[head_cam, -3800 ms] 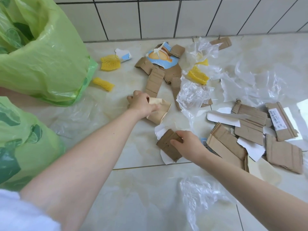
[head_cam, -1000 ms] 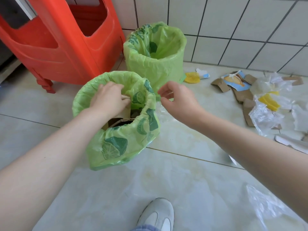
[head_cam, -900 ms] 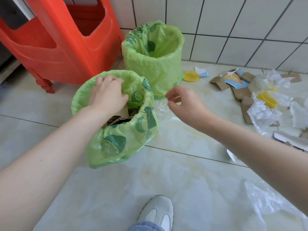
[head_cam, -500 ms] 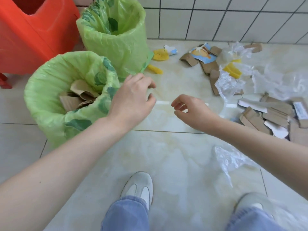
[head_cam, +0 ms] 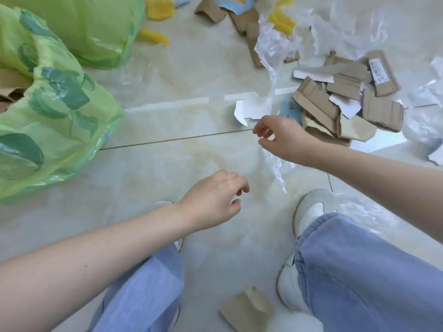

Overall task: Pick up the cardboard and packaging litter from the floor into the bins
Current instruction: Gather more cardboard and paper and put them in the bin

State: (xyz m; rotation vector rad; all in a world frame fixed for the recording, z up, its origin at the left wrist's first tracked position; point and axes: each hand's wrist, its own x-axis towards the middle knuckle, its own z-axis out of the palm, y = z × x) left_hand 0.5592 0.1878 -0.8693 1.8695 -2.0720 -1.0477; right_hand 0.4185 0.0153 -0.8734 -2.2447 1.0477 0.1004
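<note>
My left hand (head_cam: 215, 200) hovers over bare floor, fingers loosely curled, holding nothing. My right hand (head_cam: 282, 137) reaches toward a white paper scrap (head_cam: 251, 109), fingers apart and empty. Just right of it lies a pile of brown cardboard pieces (head_cam: 345, 97). More cardboard (head_cam: 242, 17) lies at the top with yellow foam netting (head_cam: 281, 20). A single cardboard piece (head_cam: 247, 310) rests between my feet. The near green-lined bin (head_cam: 55, 104) at the left holds cardboard; the second bin (head_cam: 91, 27) stands behind it.
Clear plastic film (head_cam: 273, 49) is crumpled above the pile, and more film (head_cam: 275, 166) lies under my right wrist and at the right edge. My white shoes (head_cam: 309, 207) and blue jeans fill the bottom. Yellow netting (head_cam: 154, 37) lies by the far bin.
Both hands dropped their cardboard into the near bin and came away empty. I have crouched lower; my right hand has swung toward the white scrap, my left hand trails lower.
</note>
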